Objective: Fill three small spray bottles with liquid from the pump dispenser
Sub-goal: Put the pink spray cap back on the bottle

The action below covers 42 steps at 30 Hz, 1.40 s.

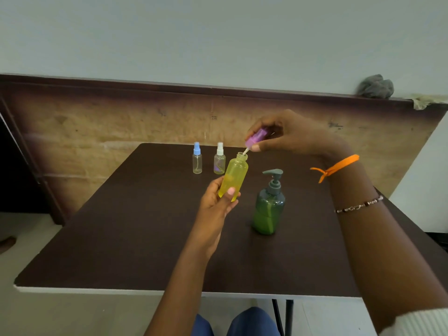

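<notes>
So nearest the camera, the left hand (216, 199) grips the yellow translucent plastic spray bottle (233, 177) low on its body, tilted, probably to leave its open neck free. Just beside it stands the green plastic pump dispenser with a grey pump head (268, 205) on the dark brown table (121, 226). Above the neck, the right hand (288, 134) pinches the purple spray cap (255, 138), its tube at the opening. Further back stand a blue-capped clear bottle (197, 158) and a white-capped clear bottle (219, 159). No readable labels anywhere.
</notes>
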{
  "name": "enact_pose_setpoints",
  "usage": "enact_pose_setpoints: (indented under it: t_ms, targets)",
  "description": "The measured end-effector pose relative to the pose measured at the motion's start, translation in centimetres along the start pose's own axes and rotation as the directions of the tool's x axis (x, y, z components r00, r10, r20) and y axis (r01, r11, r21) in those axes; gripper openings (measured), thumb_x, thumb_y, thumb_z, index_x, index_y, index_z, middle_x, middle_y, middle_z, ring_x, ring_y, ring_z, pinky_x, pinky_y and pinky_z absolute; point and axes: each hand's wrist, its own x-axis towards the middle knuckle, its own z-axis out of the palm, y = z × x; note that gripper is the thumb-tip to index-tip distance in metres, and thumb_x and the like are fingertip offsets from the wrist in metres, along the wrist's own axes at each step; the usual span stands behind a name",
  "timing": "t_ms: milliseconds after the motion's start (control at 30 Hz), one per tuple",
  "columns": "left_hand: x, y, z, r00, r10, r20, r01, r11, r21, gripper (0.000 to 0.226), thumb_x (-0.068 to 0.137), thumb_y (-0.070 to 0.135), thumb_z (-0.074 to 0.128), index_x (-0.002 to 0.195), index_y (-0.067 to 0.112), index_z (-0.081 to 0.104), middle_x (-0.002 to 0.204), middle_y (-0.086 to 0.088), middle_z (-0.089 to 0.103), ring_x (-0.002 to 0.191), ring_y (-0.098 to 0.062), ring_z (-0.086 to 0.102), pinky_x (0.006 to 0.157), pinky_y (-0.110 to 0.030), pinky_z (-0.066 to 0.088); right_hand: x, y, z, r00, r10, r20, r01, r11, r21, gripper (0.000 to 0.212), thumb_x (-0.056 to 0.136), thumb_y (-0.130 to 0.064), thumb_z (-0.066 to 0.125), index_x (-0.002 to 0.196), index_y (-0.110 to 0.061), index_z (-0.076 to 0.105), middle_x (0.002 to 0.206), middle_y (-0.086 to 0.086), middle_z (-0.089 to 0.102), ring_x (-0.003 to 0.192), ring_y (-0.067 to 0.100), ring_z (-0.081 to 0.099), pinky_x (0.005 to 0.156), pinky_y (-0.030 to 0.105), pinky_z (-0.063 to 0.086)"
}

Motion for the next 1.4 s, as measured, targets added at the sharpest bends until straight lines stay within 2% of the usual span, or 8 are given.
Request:
enact_pose_setpoints:
  t_ms: [267,367,500,700,933,1167,1267,1400]
  targets:
    - [0.4,1.5,0.6,0.998,0.051,-0.038,-0.053,0.997,-0.052,0.018,0.094,0.013,0.047,0.108,0.019,0.058,0.100,0.002,0.063,0.090,-0.008,0.062,0.088,-0.021,0.052,2.6,-2.2,-0.6,0.973,-0.023,0.228,0.039,0.997,-0.066,0.026,0.076,0.002,0.074,0.097,-0.013,0.070,0.096,0.011,0.071,0.091,0.030,0.065,0.082,0.036,0.051]
    - [0.4,1.6,0.7,0.996,0.070,-0.054,-0.072,0.996,-0.044,0.019,0.095,0.013,0.047,0.109,0.019,0.058,0.103,0.003,0.065,0.092,-0.007,0.063,0.088,-0.021,0.052,3.0,-2.9,-0.6,0.972,0.027,0.235,0.015,0.984,-0.177,0.012,0.079,-0.015,0.076,0.089,-0.009,0.072,0.084,0.009,0.072,0.077,0.019,0.065,0.072,0.029,0.050]
    - [0.1,1.4,1.0,0.999,0.033,-0.038,-0.037,0.994,-0.101,0.019,0.095,0.013,0.046,0.107,0.017,0.060,0.101,0.001,0.064,0.093,-0.012,0.062,0.086,-0.021,0.053,3.1,-3.4,-0.3,0.975,0.098,0.201,-0.030,0.948,-0.317,0.027,0.081,-0.035,0.072,0.084,-0.008,0.072,0.066,0.000,0.066,0.060,0.006,0.058,0.059,0.017,0.043]
    - [0.1,1.9,1.5,1.000,0.029,-0.007,-0.030,0.993,-0.116,0.020,0.095,0.014,0.046,0.110,0.016,0.059,0.106,-0.001,0.064,0.097,-0.013,0.061,0.090,-0.022,0.052,2.4,-3.5,-1.5,0.978,0.021,0.209,0.026,0.976,-0.218,0.024,0.076,-0.014,0.078,0.098,-0.020,0.070,0.090,-0.002,0.070,0.076,0.010,0.065,0.078,0.029,0.053]
    - [0.0,1.3,1.9,1.000,0.016,-0.025,-0.018,0.996,-0.092,0.020,0.095,0.015,0.046,0.110,0.015,0.059,0.102,-0.002,0.063,0.093,-0.011,0.061,0.088,-0.022,0.052,2.7,-2.6,-0.9,0.969,0.129,0.210,-0.072,0.963,-0.258,0.020,0.081,-0.027,0.074,0.082,-0.007,0.070,0.062,-0.003,0.068,0.052,0.001,0.062,0.053,0.013,0.049]
    - [0.1,1.9,1.5,0.997,-0.068,0.044,0.074,0.987,-0.142,0.023,0.096,0.017,0.043,0.109,0.008,0.059,0.104,-0.009,0.063,0.085,-0.014,0.061,0.086,-0.027,0.055,2.3,-1.8,-1.2,0.970,0.011,0.245,0.035,0.983,-0.183,0.019,0.079,-0.007,0.075,0.092,-0.019,0.069,0.084,-0.008,0.068,0.066,-0.005,0.060,0.066,0.012,0.048]
    - [0.1,1.9,1.8,0.999,-0.034,0.008,0.034,0.996,-0.078,0.021,0.096,0.015,0.044,0.110,0.009,0.059,0.100,-0.006,0.062,0.086,-0.013,0.060,0.086,-0.025,0.054,2.2,-2.0,-1.3,0.961,0.106,0.257,-0.068,0.986,-0.150,0.010,0.082,-0.017,0.073,0.086,-0.009,0.070,0.074,0.004,0.070,0.058,0.003,0.063,0.058,0.017,0.051]
    - [-0.2,1.3,2.3,0.999,-0.039,-0.017,0.038,0.997,-0.063,0.019,0.095,0.015,0.045,0.107,0.014,0.060,0.098,-0.003,0.063,0.086,-0.012,0.060,0.086,-0.025,0.054,2.2,-1.9,-0.7,0.966,0.176,0.189,-0.092,0.919,-0.383,0.035,0.082,-0.042,0.069,0.075,-0.008,0.070,0.056,0.000,0.061,0.048,0.007,0.052,0.053,0.021,0.041]
